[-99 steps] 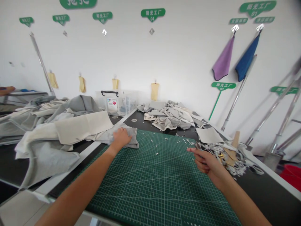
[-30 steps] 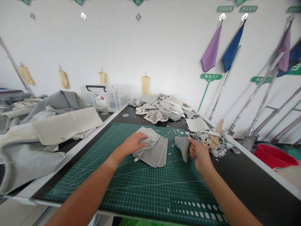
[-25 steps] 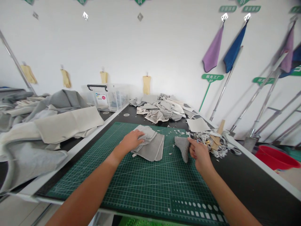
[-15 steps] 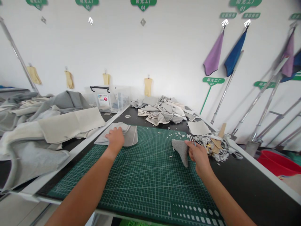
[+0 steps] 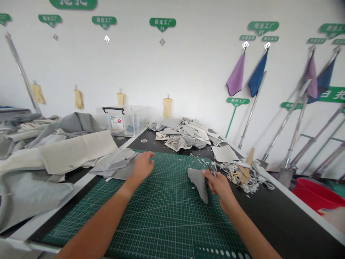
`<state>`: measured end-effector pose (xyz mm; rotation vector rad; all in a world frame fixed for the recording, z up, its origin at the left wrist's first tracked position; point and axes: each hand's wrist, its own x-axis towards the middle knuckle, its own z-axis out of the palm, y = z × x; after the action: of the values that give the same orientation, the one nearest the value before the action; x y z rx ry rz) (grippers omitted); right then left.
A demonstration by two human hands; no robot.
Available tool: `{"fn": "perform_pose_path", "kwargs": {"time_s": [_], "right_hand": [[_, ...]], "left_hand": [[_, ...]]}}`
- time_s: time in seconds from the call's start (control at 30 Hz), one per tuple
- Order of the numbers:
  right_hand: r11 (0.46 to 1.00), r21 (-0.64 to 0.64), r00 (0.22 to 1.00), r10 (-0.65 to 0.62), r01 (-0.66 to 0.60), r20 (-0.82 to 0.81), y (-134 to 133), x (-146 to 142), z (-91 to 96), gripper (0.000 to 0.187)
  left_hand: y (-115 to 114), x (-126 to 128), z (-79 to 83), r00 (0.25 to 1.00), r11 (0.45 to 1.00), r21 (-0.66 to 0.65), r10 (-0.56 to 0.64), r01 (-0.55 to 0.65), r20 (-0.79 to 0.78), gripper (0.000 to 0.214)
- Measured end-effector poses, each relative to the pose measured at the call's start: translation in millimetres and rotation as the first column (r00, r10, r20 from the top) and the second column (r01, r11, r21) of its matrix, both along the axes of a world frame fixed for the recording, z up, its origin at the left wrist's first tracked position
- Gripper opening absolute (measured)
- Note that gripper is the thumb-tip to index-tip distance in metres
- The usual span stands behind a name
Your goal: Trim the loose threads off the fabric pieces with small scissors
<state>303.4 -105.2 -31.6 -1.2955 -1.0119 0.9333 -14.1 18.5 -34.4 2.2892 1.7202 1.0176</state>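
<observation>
My left hand (image 5: 144,164), fingers stretched out, is over the cutting mat's left half and holds nothing I can see. Just left of it lie light grey cloth pieces (image 5: 114,163), overlapping the edge of the green cutting mat (image 5: 161,205). In my right hand (image 5: 219,183) a darker grey cloth piece (image 5: 198,181) is pinched and hangs down above the mat. A slim metal tool (image 5: 212,169) also pokes out from those fingers; its kind is mostly hidden by the hand.
Grey and white cloths pile up on the left (image 5: 78,140) and at the back (image 5: 185,133). A clear plastic box (image 5: 117,122) stands behind. Cloth scraps (image 5: 242,176) are heaped on the right, near a white piece (image 5: 224,153). A red bucket (image 5: 318,194) is beyond the table.
My left hand has come off the light grey cloth pieces and moved right, its fingers now extended. Those pieces lie further left. The right hand keeps its hold; the camera view has tilted up.
</observation>
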Motion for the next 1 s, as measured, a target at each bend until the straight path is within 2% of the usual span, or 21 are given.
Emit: {"fn": "perform_pose_path", "kwargs": {"time_s": [0.03, 0.07, 0.1, 0.17, 0.23, 0.3, 0.43, 0.5, 0.63, 0.7, 0.8, 0.9, 1.0], "right_hand": [[1.0, -0.013, 1.0, 0.021, -0.021, 0.012, -1, -1, 0.7, 0.042], [0.999, -0.021, 0.999, 0.044, -0.043, 0.028, -2, -3, 1.3, 0.042], [0.997, -0.023, 0.996, 0.074, -0.073, 0.039, -3, -5, 1.8, 0.043], [0.99, -0.017, 0.989, 0.143, -0.143, 0.048, -4, -8, 2.6, 0.044], [0.978, -0.025, 0.977, 0.207, -0.206, 0.05, -6, -12, 3.4, 0.045], [0.965, -0.043, 0.964, 0.26, -0.258, 0.053, -8, -15, 4.4, 0.046], [0.954, -0.046, 0.954, 0.298, -0.296, 0.042, -13, -22, 6.5, 0.044], [0.948, -0.009, 0.947, 0.319, -0.319, 0.031, -15, -24, 7.2, 0.041], [0.936, 0.051, 0.936, 0.349, -0.347, -0.045, -17, -24, 8.4, 0.035], [0.936, 0.06, 0.929, 0.351, -0.346, -0.117, -16, -22, 9.3, 0.035], [0.938, 0.06, 0.921, 0.346, -0.341, -0.181, -15, -19, 9.7, 0.036], [0.953, 0.029, 0.94, 0.304, -0.303, -0.157, -12, -16, 6.4, 0.038], [0.972, 0.016, 0.968, 0.233, -0.233, -0.09, -8, -15, 2.0, 0.045]], "left_hand": [[-8, 16, 0.3, 0.986, 0.988, -0.024, -0.149, 0.151, 0.068, 0.027], [-18, 31, 0.4, 0.946, 0.952, -0.058, -0.288, 0.299, 0.149, 0.025], [-28, 46, 0.6, 0.883, 0.893, -0.106, -0.403, 0.437, 0.242, 0.025], [-50, 70, 1.4, 0.751, 0.759, -0.205, -0.492, 0.618, 0.441, 0.033], [-68, 87, 2.2, 0.644, 0.605, -0.313, -0.465, 0.732, 0.607, 0.046], [-79, 96, 1.9, 0.609, 0.521, -0.389, -0.359, 0.76, 0.708, 0.054], [-79, 95, -4.1, 0.579, 0.494, -0.455, -0.126, 0.741, 0.806, 0.063], [-75, 90, -8.4, 0.518, 0.445, -0.437, -0.072, 0.782, 0.852, 0.063], [-69, 84, -16.2, 0.437, 0.316, -0.399, -0.059, 0.861, 0.897, 0.054], [-68, 85, -20.0, 0.425, 0.301, -0.399, -0.022, 0.866, 0.905, 0.046], [-64, 85, -24.5, 0.39, 0.328, -0.385, 0.052, 0.863, 0.919, 0.038], [-58, 83, -23.7, 0.348, 0.375, -0.33, 0.022, 0.866, 0.937, 0.04], [-57, 78, -15.4, 0.31, 0.442, -0.262, -0.038, 0.858, 0.95, 0.039]]}}
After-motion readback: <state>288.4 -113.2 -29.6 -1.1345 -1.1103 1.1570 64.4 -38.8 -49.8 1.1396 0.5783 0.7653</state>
